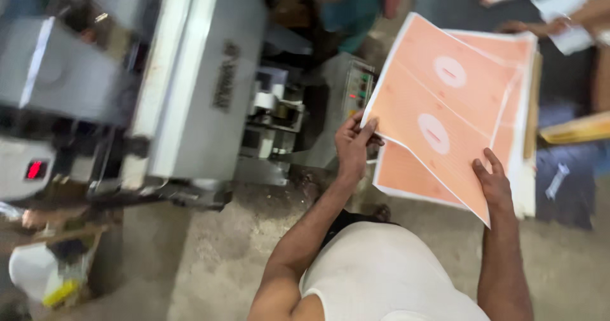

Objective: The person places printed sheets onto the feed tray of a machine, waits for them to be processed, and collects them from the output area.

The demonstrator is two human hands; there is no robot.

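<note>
Above the stack of orange sheets (516, 114), the left hand (351, 144) and the right hand (492, 180) pinch opposite edges of one orange printed sheet (438, 105), which seems light, thin and floppy, best held by both edges.

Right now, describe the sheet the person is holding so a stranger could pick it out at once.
Right of the big grey machine lies a stack of orange sheets. Above it, the lifted sheet is held by the left hand and right hand. It alone is raised and tilted, with two white ovals showing.
</note>
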